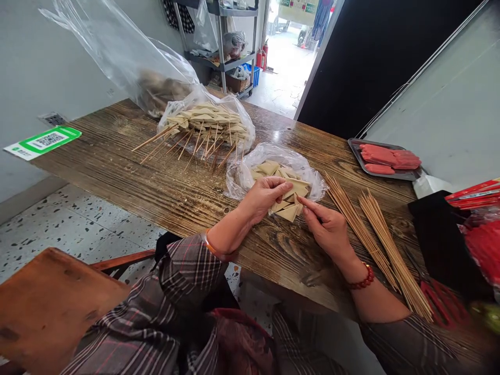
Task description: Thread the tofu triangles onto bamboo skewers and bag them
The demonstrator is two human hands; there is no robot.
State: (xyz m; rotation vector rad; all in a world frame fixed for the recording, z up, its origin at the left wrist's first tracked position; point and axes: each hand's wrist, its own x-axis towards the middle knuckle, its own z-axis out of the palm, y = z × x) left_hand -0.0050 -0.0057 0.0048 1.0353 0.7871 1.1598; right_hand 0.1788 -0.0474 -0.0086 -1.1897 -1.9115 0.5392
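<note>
Over an open clear plastic bag on the wooden table, my left hand pinches a folded, beige tofu sheet between thumb and fingers. Close to its lower edge, my right hand has its thumb and index finger closed together. What is between those fingertips is too small to make out. More flat, roughly triangular tofu sheets lie in the bag beneath my hands. Beyond, to the left, a pile of skewered tofu sheets rests in another bag, the sticks pointing toward me.
Two bundles of bamboo skewers lie right of my right hand. A black tray with red packages sits at the far right. A green QR-code card is on the left edge. A wooden stool stands lower left.
</note>
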